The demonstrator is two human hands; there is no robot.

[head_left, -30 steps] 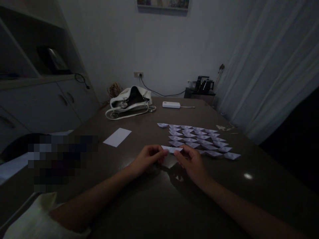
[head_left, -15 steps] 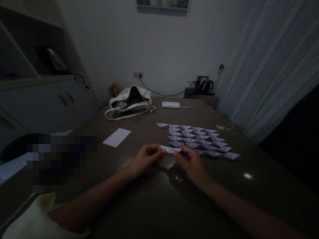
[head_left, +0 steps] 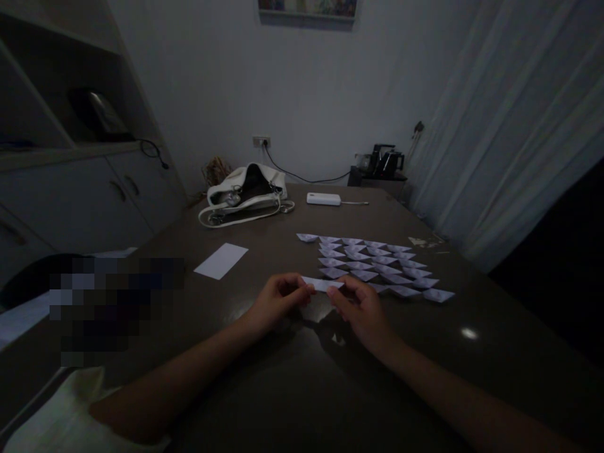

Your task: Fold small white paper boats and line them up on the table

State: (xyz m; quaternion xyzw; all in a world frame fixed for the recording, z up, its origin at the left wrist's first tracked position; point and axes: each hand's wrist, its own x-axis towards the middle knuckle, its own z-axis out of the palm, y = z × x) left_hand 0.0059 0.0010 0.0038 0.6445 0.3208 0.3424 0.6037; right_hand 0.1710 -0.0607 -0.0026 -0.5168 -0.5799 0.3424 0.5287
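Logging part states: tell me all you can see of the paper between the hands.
The paper is small, white and matte, a narrow strip with its long side running left to right, its right end tapering. It looks folded, though the creases are too small to make out. The left hand pinches its left end, the right hand its right, fingers hiding parts of both. It appears raised off the table, just on the near side of the boats.

Pretty dim shot tbh, murky grey all over and nearly black at the right edge. There's a small bright glare spot on the glossy table (head_left: 500,358), lower right, soft shadows below the hands, and stretched wide-angle edges.
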